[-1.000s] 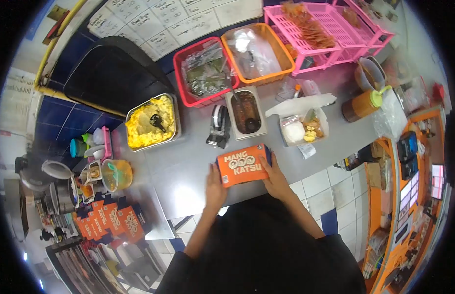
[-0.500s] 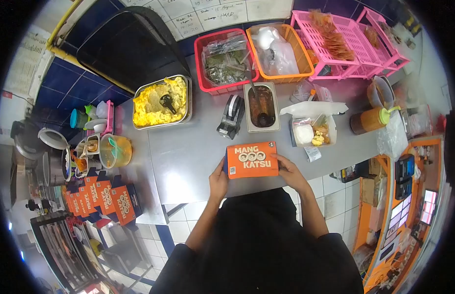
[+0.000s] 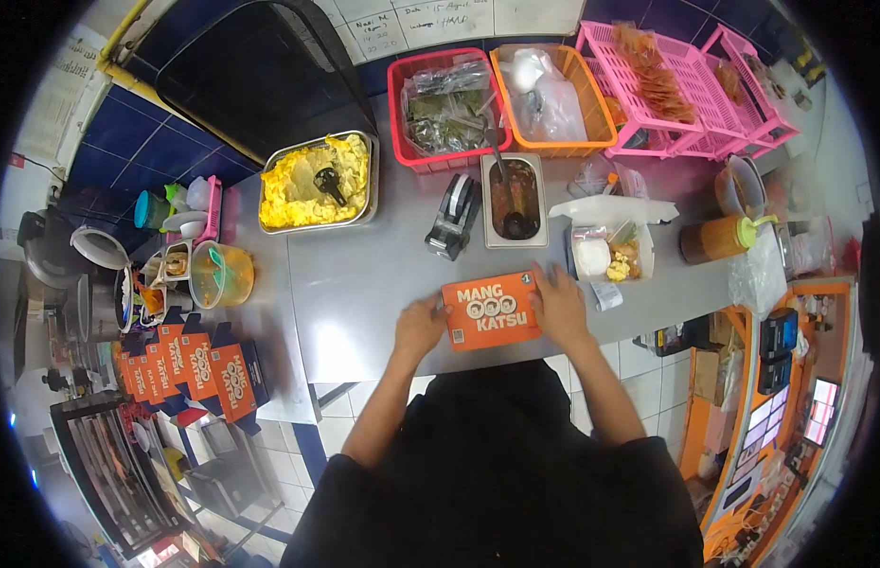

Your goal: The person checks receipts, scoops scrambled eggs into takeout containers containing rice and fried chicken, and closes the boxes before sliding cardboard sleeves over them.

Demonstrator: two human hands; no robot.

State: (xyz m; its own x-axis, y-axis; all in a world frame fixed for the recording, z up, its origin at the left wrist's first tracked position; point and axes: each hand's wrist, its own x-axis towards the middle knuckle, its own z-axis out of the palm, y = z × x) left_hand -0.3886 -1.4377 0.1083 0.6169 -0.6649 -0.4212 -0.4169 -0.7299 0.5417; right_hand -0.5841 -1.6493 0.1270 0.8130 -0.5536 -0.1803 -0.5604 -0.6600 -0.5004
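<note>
An orange food box [image 3: 492,327] printed "MANG KATSU" is at the front edge of the steel table, between my two hands. My left hand [image 3: 419,327] presses its bent fingers against the box's left side. On the opposite side, my right hand [image 3: 560,308] grips the right edge, with fingers reaching past the upper corner. Behind the box stand a black tape dispenser [image 3: 453,218] and a metal pan of dark sauce [image 3: 515,204] with a ladle in it. To the right, an open white box [image 3: 639,210] holds rice, egg and other food.
A tray of yellow scrambled egg [image 3: 298,197] sits at the back left. Red [image 3: 397,104] and orange [image 3: 553,149] baskets line the back, beside pink racks [image 3: 639,118]. A sauce bottle [image 3: 710,239] stands right. Folded orange boxes [image 3: 233,383] are stacked at the left.
The orange box now sits slightly lower and tilted a little. My right hand has moved up along its right edge, and my left hand has shifted outward at the left side.
</note>
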